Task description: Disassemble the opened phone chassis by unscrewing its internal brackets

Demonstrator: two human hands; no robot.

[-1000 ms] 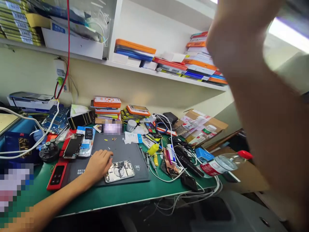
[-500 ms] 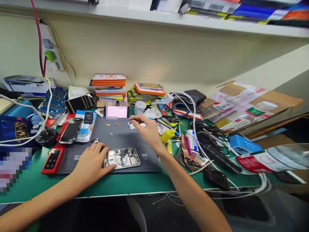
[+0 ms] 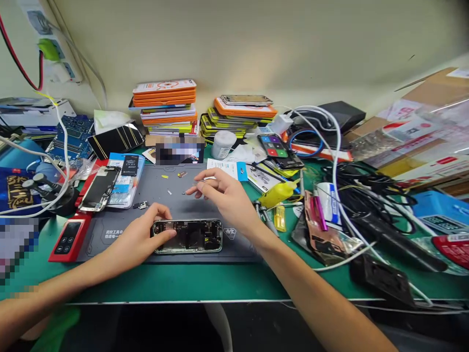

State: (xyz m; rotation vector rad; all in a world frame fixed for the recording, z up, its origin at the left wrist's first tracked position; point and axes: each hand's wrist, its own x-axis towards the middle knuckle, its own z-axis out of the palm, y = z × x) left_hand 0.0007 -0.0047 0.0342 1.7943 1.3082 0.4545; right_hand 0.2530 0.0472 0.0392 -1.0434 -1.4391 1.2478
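An opened phone body (image 3: 200, 239) lies on the dark grey work mat (image 3: 128, 244), its inner parts bared. My left hand (image 3: 148, 232) grips its left end, thumb over the near inside part and fingers curled at the far edge. Above the mat, beyond the phone, hovers my right hand (image 3: 223, 195). Its thumb and index finger are brought together; whatever small thing may be between them cannot be made out. Tiny loose parts, including a yellow piece (image 3: 164, 176) and a coppery piece (image 3: 182, 174), lie farther back. A small black part (image 3: 140, 205) rests by my left hand.
A removed phone screen (image 3: 100, 190) and a battery (image 3: 130, 165) lie left, above a red control unit (image 3: 66, 239). Orange and yellow boxes (image 3: 164, 100) stand behind. A white jar (image 3: 223, 144), a yellow bottle (image 3: 276, 194), cables (image 3: 342, 171) and a cardboard box (image 3: 436, 102) crowd the right.
The view has tipped down and come closer. The phone's inside, bright with a round coil before, now looks dark, and its near edge shows more. My left fingers have curled around its end.
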